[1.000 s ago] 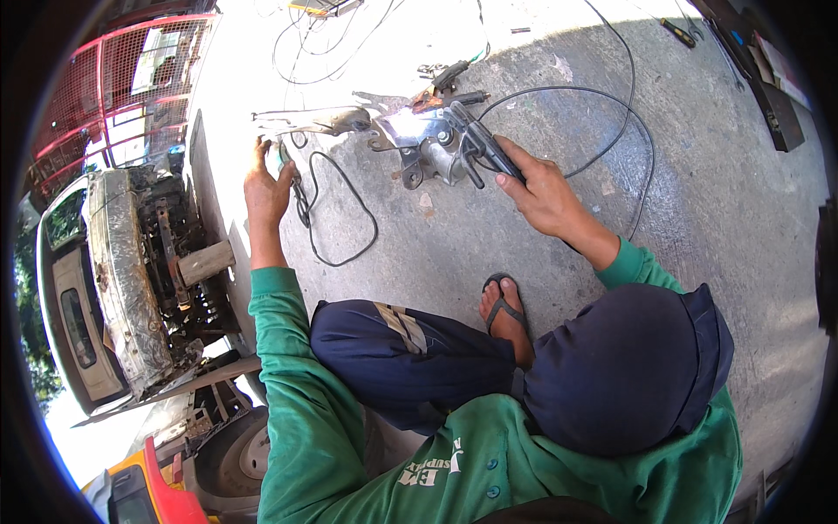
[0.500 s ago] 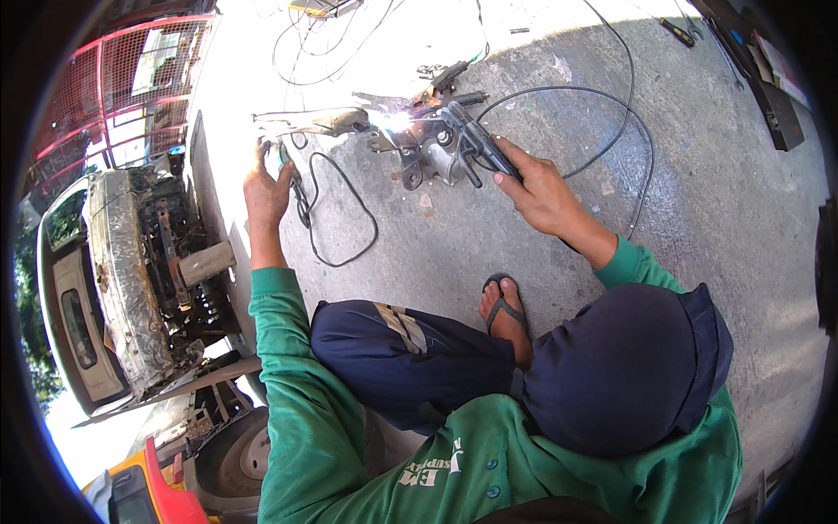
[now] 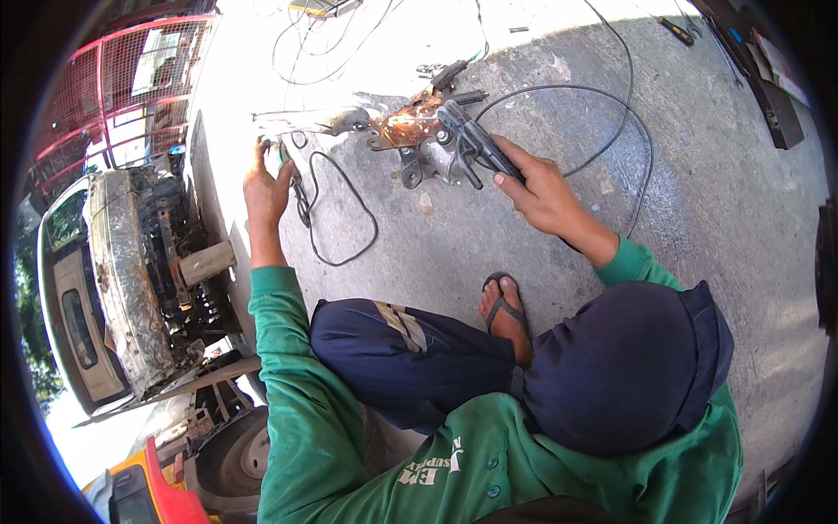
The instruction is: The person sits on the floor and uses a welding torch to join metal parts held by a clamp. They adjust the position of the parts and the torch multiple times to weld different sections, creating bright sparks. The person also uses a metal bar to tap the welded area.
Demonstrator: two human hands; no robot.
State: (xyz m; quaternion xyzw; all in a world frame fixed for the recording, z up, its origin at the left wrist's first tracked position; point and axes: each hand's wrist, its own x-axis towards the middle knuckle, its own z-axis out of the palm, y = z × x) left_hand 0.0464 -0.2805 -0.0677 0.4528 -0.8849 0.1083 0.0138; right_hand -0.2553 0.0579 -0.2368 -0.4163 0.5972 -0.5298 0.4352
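My right hand (image 3: 546, 194) is closed around the handle of a black welding electrode holder (image 3: 485, 147), whose tip points left at the workpiece. Orange sparks and a small glow (image 3: 412, 124) show at the joint of a long metal arm (image 3: 336, 120) and a grey metal bracket-like part (image 3: 443, 160) on the concrete. At the arm's left end, my left hand (image 3: 268, 190) has its fingers bent around the edge; strong light washes out the fingertips. Just beside my left thumb hangs a dark cable (image 3: 301, 196).
Behind the workpiece lies a black-handled tool (image 3: 449, 75). A black cable (image 3: 642, 131) loops across the concrete at right. Far right are a screwdriver (image 3: 676, 31) and a metal box (image 3: 777, 113). A stripped vehicle cab (image 3: 127, 279) stands at left. My sandalled foot (image 3: 506, 310) is below the workpiece.
The bright white arc at the joint has gone; orange sparks and a dimmer glow show there instead. Both hands have stayed almost in place.
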